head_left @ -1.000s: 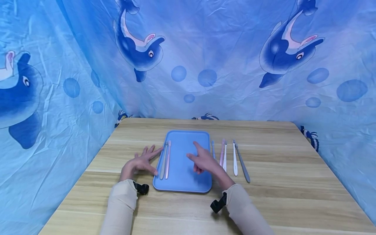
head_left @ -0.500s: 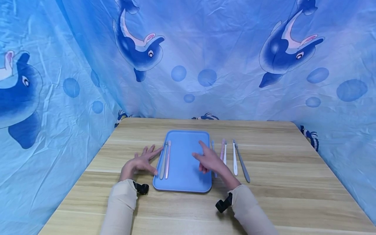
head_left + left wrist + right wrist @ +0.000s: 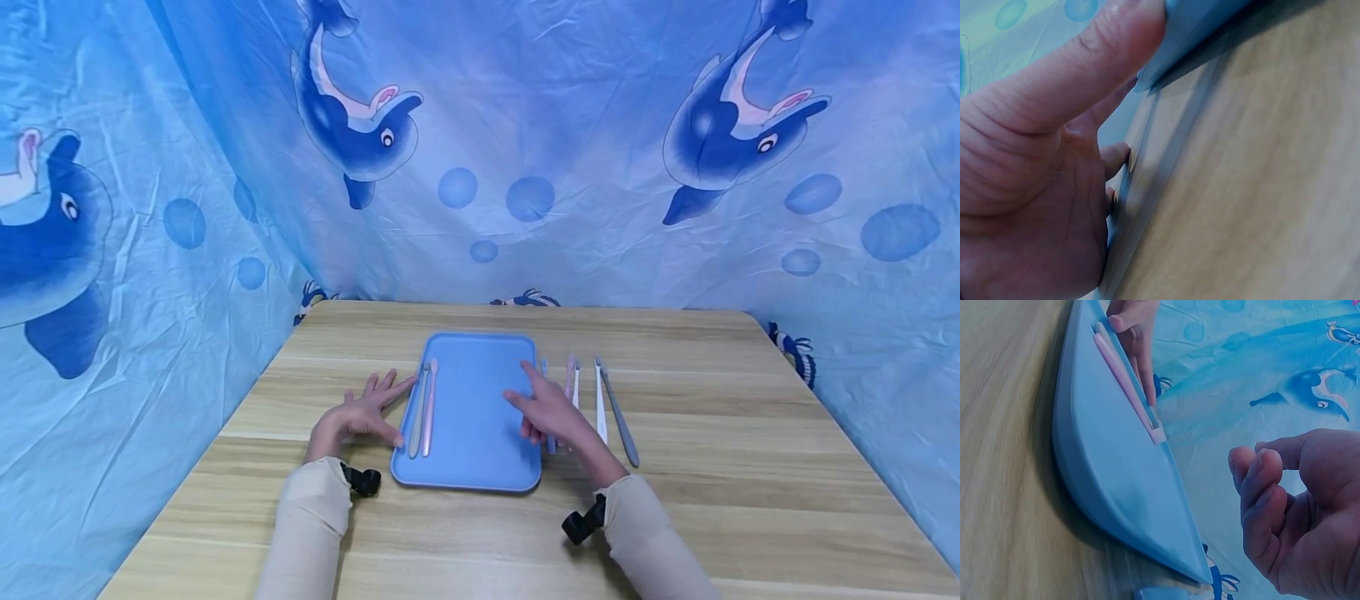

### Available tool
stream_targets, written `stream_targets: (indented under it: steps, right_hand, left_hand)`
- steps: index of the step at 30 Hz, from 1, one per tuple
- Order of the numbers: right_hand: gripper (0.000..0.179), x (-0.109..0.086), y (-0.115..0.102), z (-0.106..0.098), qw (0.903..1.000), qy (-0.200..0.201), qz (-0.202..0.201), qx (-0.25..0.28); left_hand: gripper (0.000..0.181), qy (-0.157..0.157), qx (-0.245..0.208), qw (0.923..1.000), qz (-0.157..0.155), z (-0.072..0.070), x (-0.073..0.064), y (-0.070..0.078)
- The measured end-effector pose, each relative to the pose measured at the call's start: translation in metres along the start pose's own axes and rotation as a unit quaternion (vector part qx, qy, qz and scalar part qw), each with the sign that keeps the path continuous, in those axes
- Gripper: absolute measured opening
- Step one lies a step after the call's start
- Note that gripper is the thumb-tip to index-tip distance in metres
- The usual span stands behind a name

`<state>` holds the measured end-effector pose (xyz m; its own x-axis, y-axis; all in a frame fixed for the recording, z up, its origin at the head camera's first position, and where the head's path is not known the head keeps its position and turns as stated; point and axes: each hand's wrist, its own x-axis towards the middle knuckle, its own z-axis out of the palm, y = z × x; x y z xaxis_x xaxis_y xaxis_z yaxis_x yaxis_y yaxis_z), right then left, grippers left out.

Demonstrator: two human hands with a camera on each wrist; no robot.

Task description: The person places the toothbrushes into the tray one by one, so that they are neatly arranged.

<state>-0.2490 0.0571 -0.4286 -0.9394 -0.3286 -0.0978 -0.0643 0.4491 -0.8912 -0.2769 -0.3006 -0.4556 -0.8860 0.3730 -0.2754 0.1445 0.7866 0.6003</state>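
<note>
Grip slack and fingers fanned apart, a person's left hand (image 3: 360, 412) rests its thumb against the edge of a smooth blue tray (image 3: 483, 417) with rounded corners and a raised rim. The right hand (image 3: 551, 417) hovers near the tray's right edge, index finger and thumb apart, the other fingers loosely bent, its grip holding nothing. Two slender toothbrushes, one grey (image 3: 417, 412) and one glossy pink (image 3: 429, 410), lie side by side along the tray's left side. Five more line the wood-grained desk (image 3: 480, 542) to the right: a blue toothbrush (image 3: 544, 367) just beside the rim, then a pale pink one (image 3: 569, 379), a slim white one (image 3: 576, 390), a broader white one (image 3: 601, 404) and a dark grey one (image 3: 621, 421) lying aslant; the right hand and forearm partly hide several. Wrinkled blue fabric (image 3: 480, 125) printed with dolphins hangs behind.
</note>
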Motion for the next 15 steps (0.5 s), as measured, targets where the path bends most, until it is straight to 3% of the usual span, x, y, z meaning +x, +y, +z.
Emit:
stream_targets:
  steps: [15]
  right_hand:
    - [0.077, -0.006, 0.015, -0.019, 0.9999, 0.008, 0.010, -0.008]
  left_hand:
    - [0.131, 0.001, -0.005, 1.0000, -0.003, 0.001, -0.001, 0.001]
